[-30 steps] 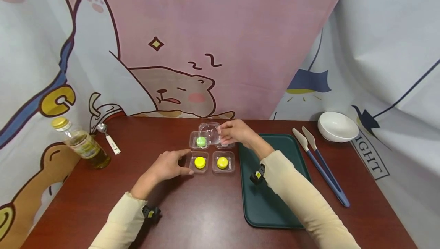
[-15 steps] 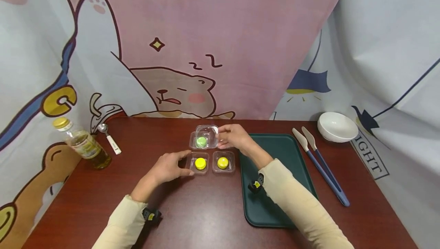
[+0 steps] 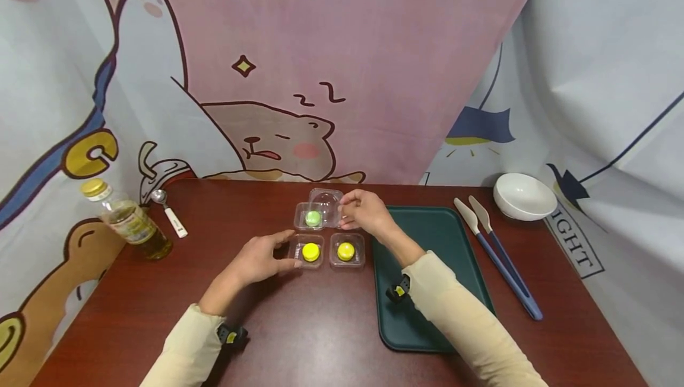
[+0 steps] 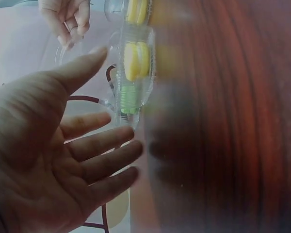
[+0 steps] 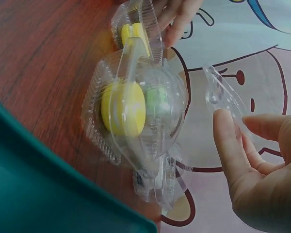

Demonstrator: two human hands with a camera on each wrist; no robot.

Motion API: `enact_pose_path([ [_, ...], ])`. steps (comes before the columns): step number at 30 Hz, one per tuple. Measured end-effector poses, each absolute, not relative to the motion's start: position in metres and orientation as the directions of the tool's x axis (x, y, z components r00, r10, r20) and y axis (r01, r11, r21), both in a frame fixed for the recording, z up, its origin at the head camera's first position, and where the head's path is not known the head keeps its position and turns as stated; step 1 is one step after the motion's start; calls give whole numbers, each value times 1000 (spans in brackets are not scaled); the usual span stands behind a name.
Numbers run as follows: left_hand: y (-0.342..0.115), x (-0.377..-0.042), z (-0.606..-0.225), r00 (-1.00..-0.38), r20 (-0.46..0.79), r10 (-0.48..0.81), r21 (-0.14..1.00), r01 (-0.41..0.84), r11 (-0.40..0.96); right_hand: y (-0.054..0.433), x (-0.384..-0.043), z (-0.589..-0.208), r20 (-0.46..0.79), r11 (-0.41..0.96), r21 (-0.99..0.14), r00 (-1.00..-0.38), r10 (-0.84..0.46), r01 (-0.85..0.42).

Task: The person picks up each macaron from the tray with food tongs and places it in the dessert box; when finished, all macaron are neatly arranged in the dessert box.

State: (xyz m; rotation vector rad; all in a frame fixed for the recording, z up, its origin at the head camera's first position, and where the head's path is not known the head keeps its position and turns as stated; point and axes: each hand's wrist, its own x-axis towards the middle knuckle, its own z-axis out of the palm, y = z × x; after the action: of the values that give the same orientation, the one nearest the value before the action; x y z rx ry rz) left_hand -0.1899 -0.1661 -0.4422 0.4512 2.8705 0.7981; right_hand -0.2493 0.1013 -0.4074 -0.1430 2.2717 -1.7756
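My right hand (image 3: 367, 213) pinches a clear plastic lid (image 5: 226, 92) between thumb and fingertips, tilted up over the back boxes. Below and left of it, a green macaron (image 3: 313, 218) lies in a clear box (image 3: 299, 224). Two yellow macarons sit in front in clear boxes: the left one (image 3: 311, 251) and the right one (image 3: 345, 251). In the right wrist view a domed cover stands over the nearer yellow macaron. My left hand (image 3: 262, 259) has its fingers spread, thumb and forefinger at the left side of the front left box. The right hand hides the spot behind the front right box.
A dark green tray (image 3: 422, 316) lies to the right, with blue-handled tongs (image 3: 504, 268) beside it. The white bowl (image 3: 523, 196) stands at the back right. At the left are an oil bottle (image 3: 128, 221) and a measuring spoon (image 3: 172, 218). A printed cloth hangs behind.
The lid in my right hand came left and forward over the green macaron's box, then went back and slightly right. My left hand stays by the front left box.
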Motion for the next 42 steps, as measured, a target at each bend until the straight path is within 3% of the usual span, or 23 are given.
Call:
enact_pose_path([
  [7,-153,-187,-428,-958,179,223,597,286,749,100,-247,-409,6,406,-911,-985,-172,-77],
  [10,-144,-189,-416,-961,211,178,655,274,704,99,-246,-408,79,459,-877,-985,-155,-143],
  [18,-125,-206,-398,-995,-63,83,875,-15,484,97,-241,-409,380,636,-667,-911,-157,-388],
  [25,-116,-211,-398,-969,-224,102,911,-171,374,96,-239,-413,494,716,-531,-852,-173,-453],
  [30,-114,-210,-398,-958,-258,126,923,-205,326,97,-237,-414,559,736,-440,-798,-225,-515],
  [37,-112,-210,-400,-971,-221,95,912,-171,374,101,-234,-421,583,739,-384,-766,-272,-554],
  [42,-115,-210,-401,-972,-216,93,918,-170,358,103,-233,-421,624,719,-323,-710,-327,-615],
])
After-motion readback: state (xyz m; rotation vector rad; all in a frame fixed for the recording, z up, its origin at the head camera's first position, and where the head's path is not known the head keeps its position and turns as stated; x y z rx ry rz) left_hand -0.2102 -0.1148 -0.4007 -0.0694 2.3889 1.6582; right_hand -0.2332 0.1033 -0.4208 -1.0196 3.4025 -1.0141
